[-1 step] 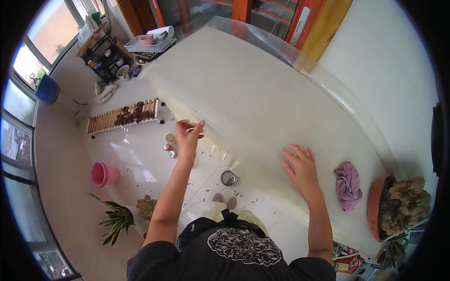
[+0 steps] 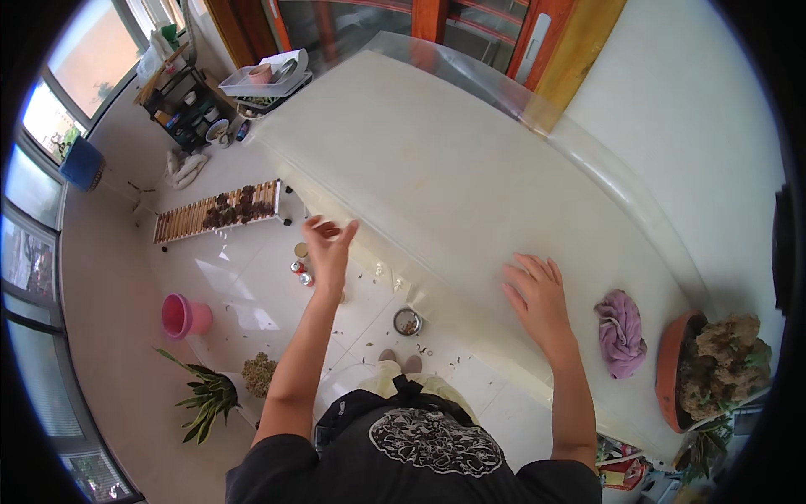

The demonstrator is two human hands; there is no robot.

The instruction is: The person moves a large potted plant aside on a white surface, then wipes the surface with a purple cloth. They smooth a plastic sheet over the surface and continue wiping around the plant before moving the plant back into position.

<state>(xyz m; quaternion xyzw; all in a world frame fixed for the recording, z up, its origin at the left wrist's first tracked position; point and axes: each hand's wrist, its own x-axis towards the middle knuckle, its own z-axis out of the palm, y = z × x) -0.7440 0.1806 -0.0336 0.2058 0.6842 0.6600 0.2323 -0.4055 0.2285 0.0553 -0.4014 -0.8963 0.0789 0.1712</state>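
My left hand (image 2: 329,252) is raised by the near left edge of the long table (image 2: 420,143), which has a pale cover. Its fingers are half curled and the thumb stands apart from them, with nothing between. Over the cover, toward the right, my right hand (image 2: 537,296) is palm down with its fingers spread, holding nothing; whether it touches the surface I cannot tell. A crumpled purple cloth (image 2: 621,334) lies on the table to the right of it.
A brown pot (image 2: 670,370) with a rough, rock-like clump stands at the table's right end. On the floor are a metal bowl (image 2: 408,321), several cans (image 2: 300,267), a pink bucket (image 2: 186,317), a slatted rack (image 2: 220,213) and a spiky potted plant (image 2: 206,395).
My left hand has shifted slightly left, and its fingers have turned a little. My right hand stays almost in place, and the whole view has drifted slightly.
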